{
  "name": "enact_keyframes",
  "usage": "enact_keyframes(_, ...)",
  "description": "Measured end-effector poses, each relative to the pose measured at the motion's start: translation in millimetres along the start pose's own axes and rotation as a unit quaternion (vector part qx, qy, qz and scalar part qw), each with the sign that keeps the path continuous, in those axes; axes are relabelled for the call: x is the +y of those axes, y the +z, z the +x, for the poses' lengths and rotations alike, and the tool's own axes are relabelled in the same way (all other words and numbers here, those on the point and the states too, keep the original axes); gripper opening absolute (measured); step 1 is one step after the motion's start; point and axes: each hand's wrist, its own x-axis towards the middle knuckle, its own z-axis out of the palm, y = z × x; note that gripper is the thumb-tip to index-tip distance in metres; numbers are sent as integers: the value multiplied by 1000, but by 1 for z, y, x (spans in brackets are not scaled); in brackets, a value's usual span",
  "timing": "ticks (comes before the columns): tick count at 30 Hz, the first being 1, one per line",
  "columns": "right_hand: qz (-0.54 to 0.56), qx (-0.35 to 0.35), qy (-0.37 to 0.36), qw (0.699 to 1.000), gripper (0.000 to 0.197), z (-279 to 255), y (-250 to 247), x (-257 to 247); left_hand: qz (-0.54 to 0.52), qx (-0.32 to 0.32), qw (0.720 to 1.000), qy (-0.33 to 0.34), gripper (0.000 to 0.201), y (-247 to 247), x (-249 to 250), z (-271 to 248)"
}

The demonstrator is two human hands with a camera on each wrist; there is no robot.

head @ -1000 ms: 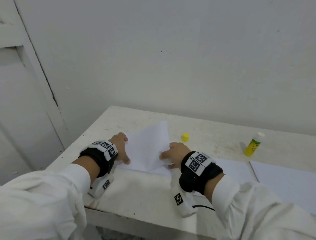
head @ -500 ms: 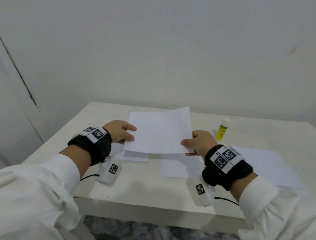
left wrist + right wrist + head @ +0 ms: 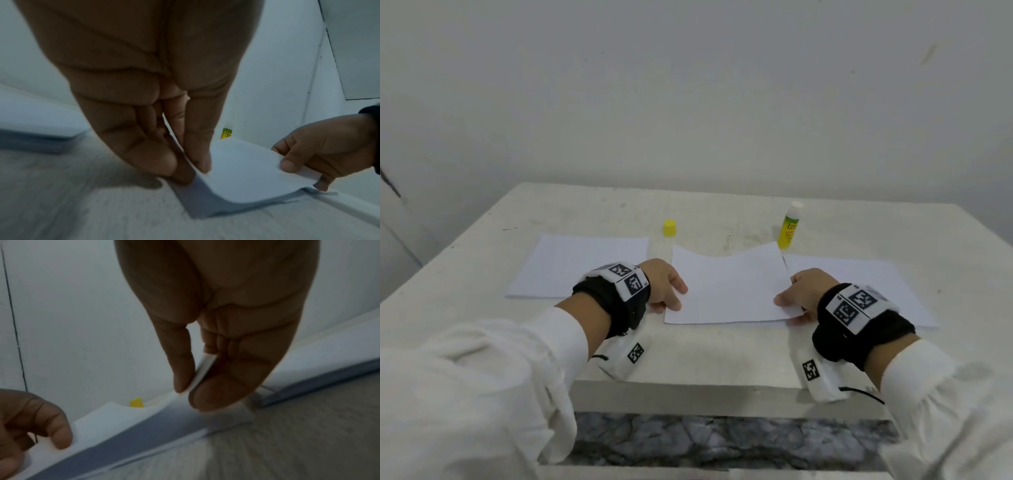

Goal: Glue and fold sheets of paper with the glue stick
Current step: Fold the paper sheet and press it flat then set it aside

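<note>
Middle sheet (image 3: pixel 726 287) held at both short edges, near edge down on the desk (image 3: pixel 709 356), far edge lifted and sagging in the centre. Left hand (image 3: pixel 662 286) pinching the left edge: thumb on top, fingers (image 3: pixel 144 151) underneath, confirmed in the left wrist view. Right hand (image 3: pixel 803 291) pinching the right edge the same way; thumb (image 3: pixel 182 369) and forefinger clamped on the paper edge in the right wrist view. Both hands grasping, neither released.

Landmark: middle sheet.
- Glue stick (image 3: pixel 789 226): just beyond the far right corner of the middle sheet, standing upright, uncapped, white tip up, yellow-green label. Not touched by either hand.
- Yellow cap (image 3: pixel 669 228): beyond the far left corner of the middle sheet, standing alone on the desk, well apart from the glue stick.
- Left sheet (image 3: pixel 578 265): flat on the desk to the left of the middle sheet, partly behind the left wrist; appears thicker than a single sheet in the left wrist view, cannot tell how many layers.
- Right sheet (image 3: pixel 876 287): flat to the right of the middle sheet, its left edge close to the middle sheet's right edge, partly covered by the right wrist.

Black wristbands with printed markers on both wrists; white sleeves. Pale wall (image 3: pixel 688 102) behind the desk.
</note>
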Motion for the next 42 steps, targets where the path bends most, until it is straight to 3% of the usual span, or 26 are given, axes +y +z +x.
enact_keyframes(14,-23,-11,47,999,21,2,3,-3,2,18,1000,-3,11,2,-1,-1)
enact_keyframes(22,-41,-10,37,998,21,2,3,-2,-11,14,1000,-5,16,2,-2,2)
enact_keyframes(37,-45,-5,41,998,21,10,3,0,69,5,998,-6,21,2,0,3)
enact_keyframes(42,-119,15,1,993,25,12,4,0,95,9,995,-3,24,4,1,5)
